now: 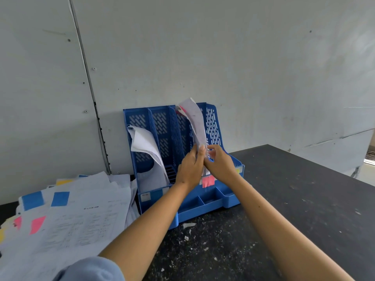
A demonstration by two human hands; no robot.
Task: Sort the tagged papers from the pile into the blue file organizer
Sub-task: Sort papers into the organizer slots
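Pink-tagged paper (195, 122): you hold it upright in a right-hand slot of the blue file organizer (213, 126); which slot, I cannot tell.
Left hand (190, 167): your fingers are curled round the sheet's lower edge.
Right hand (220, 163): it pinches the same sheet.
Organizer's leftmost slot: one white sheet (144, 142) droops forward.
Paper pile (67, 209): left of the organizer, on the dark worktop (304, 199), with blue, pink and yellow tags.
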